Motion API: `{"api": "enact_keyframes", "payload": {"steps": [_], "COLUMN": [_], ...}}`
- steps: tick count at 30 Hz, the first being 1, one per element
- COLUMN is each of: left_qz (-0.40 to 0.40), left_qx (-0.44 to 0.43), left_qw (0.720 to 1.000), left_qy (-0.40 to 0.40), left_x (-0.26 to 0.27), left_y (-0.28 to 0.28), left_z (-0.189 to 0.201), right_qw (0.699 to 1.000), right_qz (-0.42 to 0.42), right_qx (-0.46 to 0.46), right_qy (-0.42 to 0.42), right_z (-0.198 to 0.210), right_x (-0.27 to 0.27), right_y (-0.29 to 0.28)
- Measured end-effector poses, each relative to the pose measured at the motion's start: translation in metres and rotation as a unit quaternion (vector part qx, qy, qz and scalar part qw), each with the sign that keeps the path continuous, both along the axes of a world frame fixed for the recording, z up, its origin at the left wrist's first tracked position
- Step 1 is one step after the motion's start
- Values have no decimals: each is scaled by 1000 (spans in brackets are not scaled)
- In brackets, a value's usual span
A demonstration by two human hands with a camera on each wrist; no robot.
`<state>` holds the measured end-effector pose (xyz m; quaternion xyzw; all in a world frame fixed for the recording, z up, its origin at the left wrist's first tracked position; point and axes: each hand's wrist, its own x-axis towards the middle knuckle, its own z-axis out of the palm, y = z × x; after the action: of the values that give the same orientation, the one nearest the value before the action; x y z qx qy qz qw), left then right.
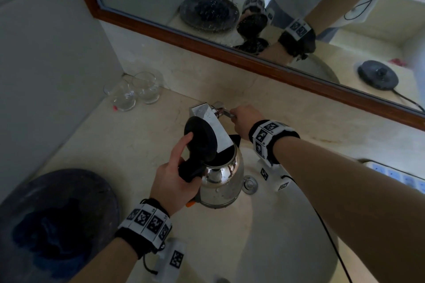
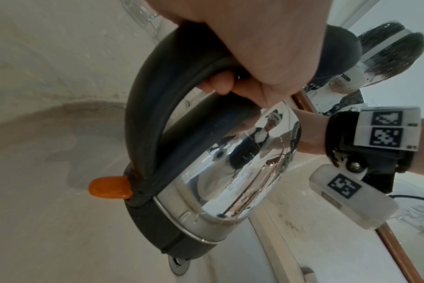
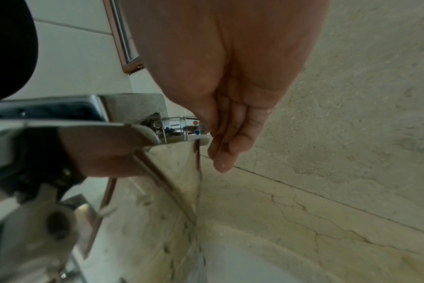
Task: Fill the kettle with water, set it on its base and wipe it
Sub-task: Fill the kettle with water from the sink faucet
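While left hand grips kettle handle (orange switch: wrist view only), right hand fingers pinch tap lever.

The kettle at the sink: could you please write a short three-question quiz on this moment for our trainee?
1. True or false: the lid of the kettle is closed.
2. Which hand holds the kettle's handle? A) left hand B) right hand C) neither
3. Fill in: the right hand's fingers are at the faucet's ____.

Key: 1. False, the lid stands open under the faucet spout. 2. A. 3. Lever, the chrome one with red and blue dots.
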<state>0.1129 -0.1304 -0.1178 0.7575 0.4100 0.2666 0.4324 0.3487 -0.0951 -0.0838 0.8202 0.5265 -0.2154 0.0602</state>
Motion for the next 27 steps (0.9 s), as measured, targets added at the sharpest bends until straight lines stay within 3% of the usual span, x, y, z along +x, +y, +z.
{"api": "enact_keyframes", "payload": {"steps": [27], "left_qz": [-3], "left_qx": [3], "left_qw": [1000], "left_qy": [-3], "left_x": [1], "left_y": [0], "left_z": [1], "right_qw": [1000], "right_qz": [2], "right_qx": [4], "right_qy": [-6], "right_z": [-1], "right_x": [0], "right_y": [-1]}}
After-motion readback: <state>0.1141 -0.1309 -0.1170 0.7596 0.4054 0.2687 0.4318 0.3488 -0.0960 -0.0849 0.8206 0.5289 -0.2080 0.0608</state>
